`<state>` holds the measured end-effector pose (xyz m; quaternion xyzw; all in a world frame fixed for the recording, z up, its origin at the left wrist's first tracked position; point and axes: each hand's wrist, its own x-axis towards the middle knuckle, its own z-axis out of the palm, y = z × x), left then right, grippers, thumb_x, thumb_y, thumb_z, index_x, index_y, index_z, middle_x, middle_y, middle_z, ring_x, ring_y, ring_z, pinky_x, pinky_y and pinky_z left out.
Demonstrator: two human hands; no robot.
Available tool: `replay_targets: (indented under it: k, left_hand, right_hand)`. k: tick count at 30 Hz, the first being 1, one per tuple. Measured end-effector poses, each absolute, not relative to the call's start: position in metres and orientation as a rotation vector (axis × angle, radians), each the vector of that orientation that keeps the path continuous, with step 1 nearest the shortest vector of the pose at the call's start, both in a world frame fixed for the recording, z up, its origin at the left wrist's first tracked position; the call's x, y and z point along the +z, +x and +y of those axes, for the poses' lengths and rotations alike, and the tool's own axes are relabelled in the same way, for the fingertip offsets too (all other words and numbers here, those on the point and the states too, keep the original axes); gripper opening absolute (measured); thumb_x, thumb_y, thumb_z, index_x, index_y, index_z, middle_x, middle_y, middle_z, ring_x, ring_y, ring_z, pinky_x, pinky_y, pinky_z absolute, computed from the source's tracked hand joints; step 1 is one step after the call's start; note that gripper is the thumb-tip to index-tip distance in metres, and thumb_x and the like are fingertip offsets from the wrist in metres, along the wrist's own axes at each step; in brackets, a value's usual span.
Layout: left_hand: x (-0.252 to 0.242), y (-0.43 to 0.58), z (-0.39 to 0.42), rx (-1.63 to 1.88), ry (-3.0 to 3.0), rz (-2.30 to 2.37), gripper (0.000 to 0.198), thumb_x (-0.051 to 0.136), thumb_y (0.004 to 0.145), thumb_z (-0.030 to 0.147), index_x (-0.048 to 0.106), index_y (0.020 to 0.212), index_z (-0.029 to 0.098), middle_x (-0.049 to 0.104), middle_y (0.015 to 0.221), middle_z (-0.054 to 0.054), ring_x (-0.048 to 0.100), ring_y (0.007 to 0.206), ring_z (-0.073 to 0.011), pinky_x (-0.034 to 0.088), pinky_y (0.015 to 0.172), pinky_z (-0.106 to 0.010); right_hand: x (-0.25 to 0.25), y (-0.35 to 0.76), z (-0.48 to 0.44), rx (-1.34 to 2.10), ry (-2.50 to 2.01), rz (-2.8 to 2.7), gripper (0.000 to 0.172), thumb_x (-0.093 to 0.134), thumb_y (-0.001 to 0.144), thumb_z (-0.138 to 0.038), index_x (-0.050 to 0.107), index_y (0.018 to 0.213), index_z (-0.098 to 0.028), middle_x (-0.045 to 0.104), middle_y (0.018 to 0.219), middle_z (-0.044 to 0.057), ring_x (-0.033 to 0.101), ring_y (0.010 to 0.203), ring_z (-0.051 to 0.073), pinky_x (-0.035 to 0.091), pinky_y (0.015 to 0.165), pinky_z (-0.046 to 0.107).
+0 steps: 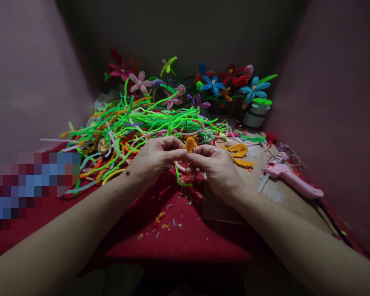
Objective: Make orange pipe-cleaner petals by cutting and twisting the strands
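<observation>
Near the middle of the red cloth [185, 234] that covers the work surface, the left hand [156, 158] and the right hand [214, 166] meet fingertip to fingertip. Both sets of fingers are drawn together and pinched on a small orange petal loop [190, 144], which stands up between the thumbs and forefingers of the two hands. A bright green pipe cleaner [179, 177] curves down from below the hands onto the cloth.

Just beyond the hands, toward the far side of the cloth, lies a large loose heap of pipe cleaners [132, 123], mostly neon green with orange, pink and white strands mixed in. To the right of the hands, several finished orange petals [240, 155] lie together on a bare wooden board [274, 189]. Farther right on that board rests a pink glue gun [288, 174], its nozzle pointing toward the person, well apart from the right hand.

Along the far edge stands a row of finished pipe-cleaner flowers [214, 84] in pink, blue, red, purple and green. A small white jar [255, 116] sits at the far right corner, beside the blue flowers. Small coloured clippings [163, 224] are scattered over the cloth near its front edge, between the two forearms.
</observation>
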<state>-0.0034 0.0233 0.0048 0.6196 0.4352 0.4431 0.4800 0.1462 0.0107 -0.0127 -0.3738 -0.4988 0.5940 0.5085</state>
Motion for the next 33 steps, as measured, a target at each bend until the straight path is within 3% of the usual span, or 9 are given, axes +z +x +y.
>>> replay_targets:
  k: [4, 7, 12, 23, 29, 33]
  left_hand:
    - [0.008, -0.007, 0.025, 1.031, 1.488, 0.994, 0.018, 0.068, 0.071, 0.027, 0.067, 0.085, 0.016, 0.064, 0.077, -0.001, 0.056, 0.066, -0.0102, 0.044, 0.064, -0.023]
    - [0.008, -0.007, 0.024, 0.997, 1.485, 0.967, 0.014, 0.066, 0.074, 0.028, 0.068, 0.081, 0.016, 0.065, 0.072, 0.0, 0.057, 0.061, -0.0094, 0.044, 0.06, -0.021]
    - [0.005, -0.002, 0.021, 1.056, 1.429, 1.001, 0.014, 0.068, 0.072, 0.028, 0.065, 0.074, 0.014, 0.062, 0.066, 0.001, 0.055, 0.057, -0.0085, 0.043, 0.057, -0.02]
    - [0.009, 0.009, 0.011, 1.029, 1.769, 1.31, 0.016, 0.059, 0.074, 0.026, 0.057, 0.064, 0.014, 0.05, 0.057, 0.003, 0.041, 0.053, -0.0085, 0.032, 0.051, -0.022]
    - [0.005, 0.008, 0.014, 1.043, 1.816, 1.302, 0.016, 0.054, 0.076, 0.024, 0.052, 0.063, 0.015, 0.047, 0.057, 0.004, 0.039, 0.052, -0.0082, 0.03, 0.051, -0.022]
    - [0.005, 0.009, 0.013, 1.048, 1.762, 1.275, 0.016, 0.055, 0.077, 0.024, 0.053, 0.064, 0.015, 0.047, 0.056, 0.005, 0.039, 0.052, -0.0079, 0.03, 0.05, -0.022]
  right_hand:
    - [-0.012, 0.145, 0.008, 1.344, -0.967, -1.315, 0.011, 0.058, 0.072, -0.017, 0.056, 0.061, -0.014, 0.053, 0.048, -0.004, 0.047, 0.042, 0.006, 0.038, 0.043, 0.019]
    - [-0.011, 0.144, 0.007, 1.305, -0.988, -1.372, 0.017, 0.055, 0.074, -0.019, 0.054, 0.058, -0.014, 0.052, 0.048, -0.004, 0.044, 0.041, 0.005, 0.037, 0.043, 0.018]
    - [-0.015, 0.142, 0.009, 1.252, -0.995, -1.341, 0.013, 0.06, 0.073, -0.027, 0.055, 0.072, -0.015, 0.057, 0.056, -0.004, 0.052, 0.044, 0.008, 0.04, 0.042, 0.019]
    - [-0.023, 0.143, 0.009, 0.825, -1.182, -1.578, 0.01, 0.053, 0.075, -0.023, 0.052, 0.067, -0.019, 0.055, 0.052, -0.001, 0.049, 0.045, 0.01, 0.038, 0.045, 0.022]
    - [-0.018, 0.142, 0.009, 1.112, -1.178, -1.46, 0.002, 0.052, 0.071, -0.019, 0.051, 0.069, -0.018, 0.054, 0.049, -0.003, 0.053, 0.04, 0.01, 0.04, 0.04, 0.021]
    - [-0.012, 0.144, 0.008, 1.391, -1.142, -1.418, 0.008, 0.047, 0.068, -0.014, 0.051, 0.062, -0.017, 0.055, 0.044, -0.003, 0.05, 0.035, 0.01, 0.042, 0.037, 0.021]
